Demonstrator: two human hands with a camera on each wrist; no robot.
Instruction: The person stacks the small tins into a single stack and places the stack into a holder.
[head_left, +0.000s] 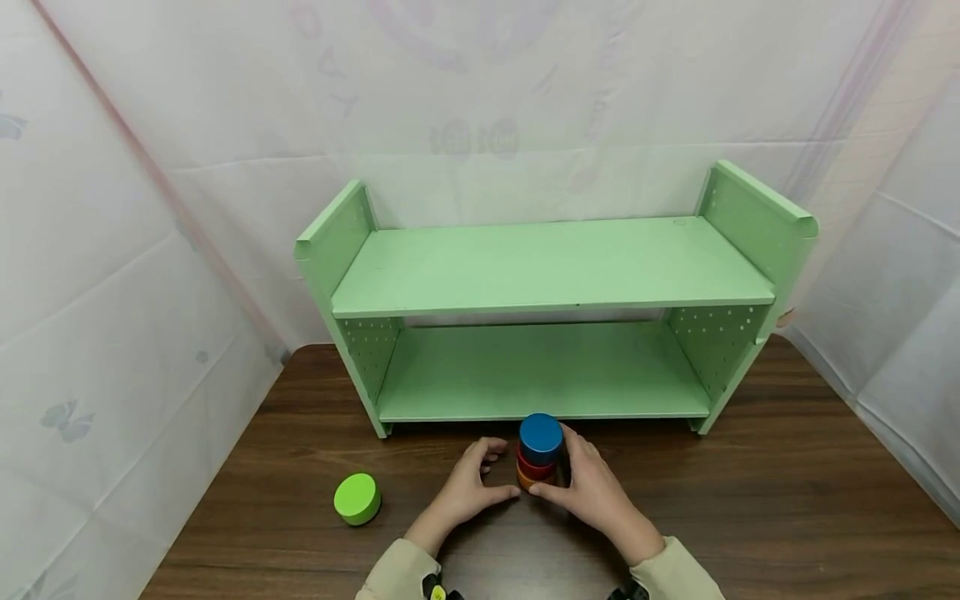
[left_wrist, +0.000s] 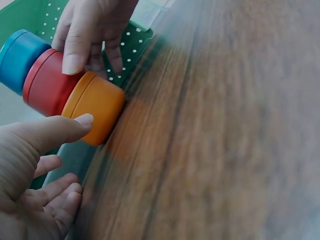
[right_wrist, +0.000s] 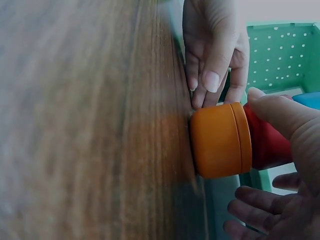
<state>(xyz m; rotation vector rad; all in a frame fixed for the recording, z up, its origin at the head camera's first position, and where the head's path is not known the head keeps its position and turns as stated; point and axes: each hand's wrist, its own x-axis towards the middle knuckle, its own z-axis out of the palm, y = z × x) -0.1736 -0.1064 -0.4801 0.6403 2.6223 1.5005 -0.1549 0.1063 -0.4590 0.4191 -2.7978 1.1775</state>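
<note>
Three round lidded canisters stand stacked on the table: orange [left_wrist: 100,110] at the bottom, red [left_wrist: 52,82] in the middle, blue [head_left: 541,438] on top. My left hand [head_left: 463,490] is to the left of the stack, fingers loosely bent and apart from it. Its thumb lies close to the orange canister in the left wrist view; contact is unclear. On the other side, my right hand [head_left: 598,493] spreads around the stack, thumb at the red canister. Its other fingers [right_wrist: 260,200] are relaxed, with a gap to the canisters in the right wrist view.
Behind the stack stands a light green two-level shelf [head_left: 555,267] with raised, perforated side panels. A lime green round canister [head_left: 357,498] sits on the dark wood table [head_left: 750,508], left of the hands. White printed sheets [head_left: 187,250] hang around the table.
</note>
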